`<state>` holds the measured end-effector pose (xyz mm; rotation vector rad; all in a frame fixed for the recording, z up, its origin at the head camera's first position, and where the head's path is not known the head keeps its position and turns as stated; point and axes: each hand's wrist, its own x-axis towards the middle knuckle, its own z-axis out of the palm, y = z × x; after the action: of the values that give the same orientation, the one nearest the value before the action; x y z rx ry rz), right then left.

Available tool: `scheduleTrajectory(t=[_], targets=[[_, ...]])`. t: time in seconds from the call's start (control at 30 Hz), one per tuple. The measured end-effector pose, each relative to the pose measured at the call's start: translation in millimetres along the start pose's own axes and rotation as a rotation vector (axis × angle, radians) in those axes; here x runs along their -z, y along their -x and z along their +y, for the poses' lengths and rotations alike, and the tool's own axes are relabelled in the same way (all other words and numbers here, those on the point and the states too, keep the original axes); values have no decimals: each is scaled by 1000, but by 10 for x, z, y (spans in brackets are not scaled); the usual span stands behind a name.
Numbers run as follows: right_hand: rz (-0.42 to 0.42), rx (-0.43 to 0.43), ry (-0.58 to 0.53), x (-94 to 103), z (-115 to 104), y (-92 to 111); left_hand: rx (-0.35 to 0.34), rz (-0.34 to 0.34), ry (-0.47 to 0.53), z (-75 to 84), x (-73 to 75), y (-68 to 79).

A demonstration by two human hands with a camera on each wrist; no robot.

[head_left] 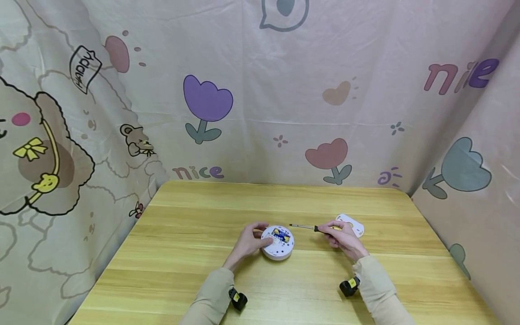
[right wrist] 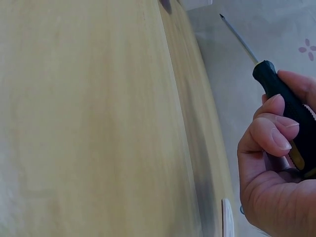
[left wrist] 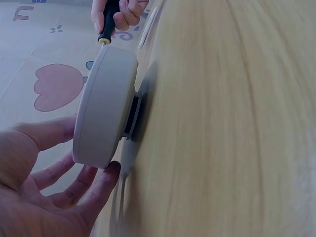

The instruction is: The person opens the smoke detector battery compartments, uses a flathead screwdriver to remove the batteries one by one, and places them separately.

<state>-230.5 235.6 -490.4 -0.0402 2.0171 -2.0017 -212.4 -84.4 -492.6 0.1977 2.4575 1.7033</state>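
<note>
A round white device (head_left: 278,253), much like a smoke alarm, has a blue-and-yellow battery (head_left: 281,235) in its upper face. My left hand (head_left: 251,241) grips its left rim, the thumb over the top and the other fingers by the side and underneath. The left wrist view shows the thick white casing (left wrist: 106,106) edge-on, with a small dark part under it near the table. In my right hand (head_left: 343,237) is a screwdriver (right wrist: 284,101) with a dark green and yellow handle. Its thin metal shaft (head_left: 302,226) points left toward the device, and its tip appears apart from it.
A white rounded plate (head_left: 357,227) with an opening lies on the wooden table (head_left: 227,203), partly behind my right hand. Patterned cloth (head_left: 260,90) hangs along the back and both sides. Black wrist cameras (head_left: 237,299) are strapped at both sleeves.
</note>
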Motion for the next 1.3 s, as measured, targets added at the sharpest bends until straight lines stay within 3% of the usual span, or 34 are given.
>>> scheduleTrajectory(t=[0.37,0.63,0.83,1.3], targets=[[-4,-1,-10,-4,1,9,-107,3,-49,-28,-20,-8],[-12,5,0,1,-5,17,-70,-101,-71,-41,-23,10],[-18,12,3,8,-4,20,-107,-170,-145,-9,-26,44],[-11,0,-12,30,10,22,-145,-194,-154,-13,-11,63]])
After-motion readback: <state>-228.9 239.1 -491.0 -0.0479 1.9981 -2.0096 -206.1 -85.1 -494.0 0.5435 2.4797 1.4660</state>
